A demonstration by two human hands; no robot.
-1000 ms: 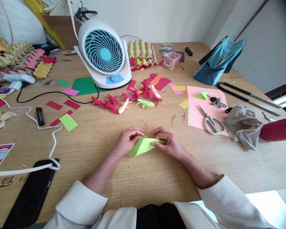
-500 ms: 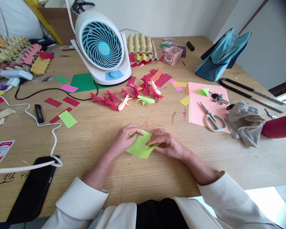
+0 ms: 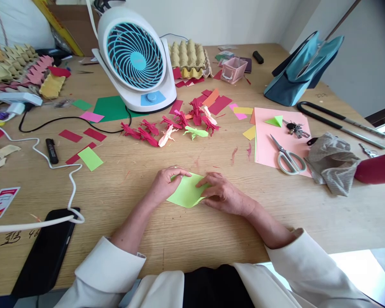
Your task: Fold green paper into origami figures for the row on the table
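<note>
Between my hands, just above the wooden table, is a sheet of light green paper [image 3: 186,191]. My left hand [image 3: 165,183] pinches its upper left edge between thumb and fingers. On the right side, my right hand [image 3: 222,193] grips the sheet with the thumb below and fingers above, and the paper bends up there. Part of each edge is hidden under my fingers. Beyond the hands lies a group of folded paper figures, with red ones [image 3: 148,136], a pale one [image 3: 167,136] and a green one [image 3: 195,132].
A white fan [image 3: 137,60] stands at the back. On the right, scissors [image 3: 288,159] and keys [image 3: 297,129] lie on pink paper [image 3: 265,147], near a grey cloth [image 3: 335,164]. A black phone [image 3: 45,252] and white cable [image 3: 73,184] are at left, by a green paper strip [image 3: 90,158].
The green sheet has tilted and shifted slightly left, its lower right edge now curling up at my right hand. Both hands keep hold of it. The view has moved a little.
</note>
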